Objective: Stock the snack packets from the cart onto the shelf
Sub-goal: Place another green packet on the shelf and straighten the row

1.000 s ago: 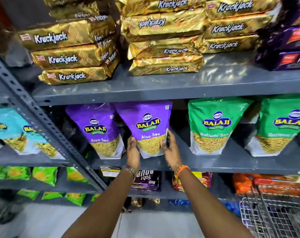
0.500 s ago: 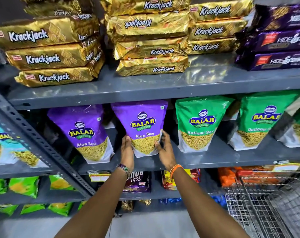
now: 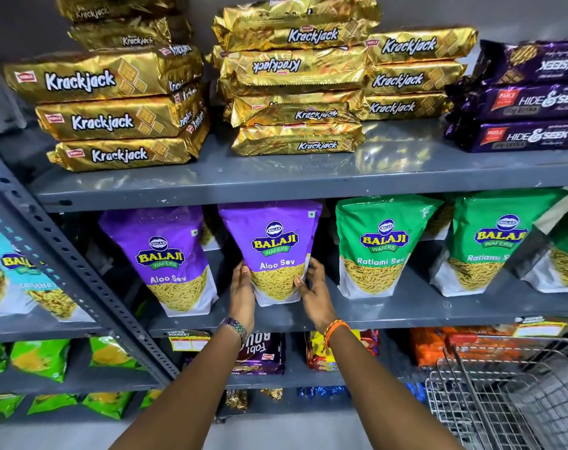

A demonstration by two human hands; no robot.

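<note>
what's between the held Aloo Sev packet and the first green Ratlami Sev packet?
Only the right hand on the held Aloo Sev packet; past it, bare grey shelf up to the Ratlami Sev packet, per the head view.

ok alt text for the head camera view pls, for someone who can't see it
Two hands, left and right, hold an upright purple Aloo Sev packet by its lower sides on a grey metal shelf, between another purple packet and green Ratlami Sev packets. Gold Krackjack packs are stacked on the shelf above; a wire cart stands lower right.
</note>
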